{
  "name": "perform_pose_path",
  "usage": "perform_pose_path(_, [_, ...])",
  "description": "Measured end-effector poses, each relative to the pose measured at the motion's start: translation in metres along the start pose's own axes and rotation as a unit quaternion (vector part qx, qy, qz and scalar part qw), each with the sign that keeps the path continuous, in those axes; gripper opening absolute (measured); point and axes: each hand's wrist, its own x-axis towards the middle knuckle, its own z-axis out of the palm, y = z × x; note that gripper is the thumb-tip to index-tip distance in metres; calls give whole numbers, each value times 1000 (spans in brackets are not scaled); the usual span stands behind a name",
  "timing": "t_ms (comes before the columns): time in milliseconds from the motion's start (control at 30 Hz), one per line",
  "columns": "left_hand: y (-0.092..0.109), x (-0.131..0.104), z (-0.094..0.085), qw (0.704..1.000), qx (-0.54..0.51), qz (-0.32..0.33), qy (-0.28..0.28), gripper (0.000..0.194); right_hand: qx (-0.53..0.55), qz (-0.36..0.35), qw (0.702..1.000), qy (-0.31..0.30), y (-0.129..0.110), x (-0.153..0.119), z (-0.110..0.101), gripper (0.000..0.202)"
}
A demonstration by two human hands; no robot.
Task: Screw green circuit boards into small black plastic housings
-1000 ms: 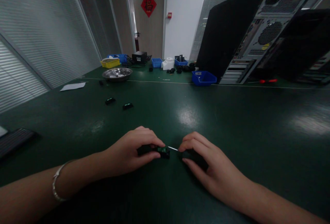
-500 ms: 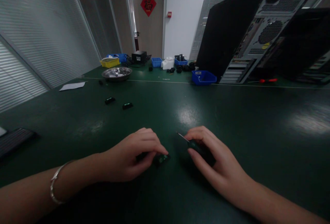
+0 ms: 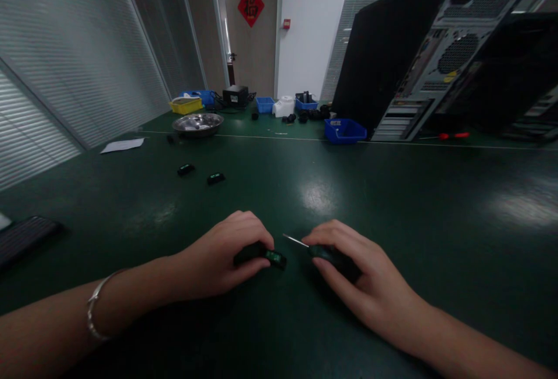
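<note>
Between the thumb and fingers of my left hand (image 3: 239, 248) is a small black module with a green circuit board (image 3: 275, 258), close to the tabletop. My right hand (image 3: 353, 268) is wrapped round the dark handle of a screwdriver (image 3: 297, 242). Its thin metal shaft points left toward the module, and the tip is apart from it. Two similar black pieces, one (image 3: 215, 178) nearer the middle and another (image 3: 185, 169) to its left, lie farther back on the green table (image 3: 279, 321).
A metal bowl (image 3: 198, 125), a yellow bin (image 3: 186, 105) and a blue bin (image 3: 344, 131) stand toward the back. A large computer case (image 3: 387, 47) rises at the right. A keyboard (image 3: 28, 239) lies at the left edge, and a sheet of paper (image 3: 122, 146) lies beyond it.
My left fingers have shifted from resting on the module's top to gripping its sides, and the module has turned slightly. The screwdriver has moved left and a little nearer to me.
</note>
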Motion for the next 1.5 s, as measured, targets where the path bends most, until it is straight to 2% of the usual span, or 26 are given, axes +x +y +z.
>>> perform_pose_path(200, [-5,1,-1,999,7,-31,35,13,-7,26,999,-29,-4,2,-1,19])
perform_pose_path(433, [-2,0,-1,999,4,-24,46,12,-20,43,998,-41,-6,2,-1,22])
perform_pose_path(967, [1,1,1,999,-13,-2,36,15,9,20,999,-42,-4,3,-2,20])
perform_pose_path(1267, [-1,0,2,1000,-4,-10,27,16,8,18,1000,-9,-2,1,-1,21])
perform_pose_path(1500, [2,3,0,1000,-7,-13,17,14,27,3,999,-33,-4,2,-1,20])
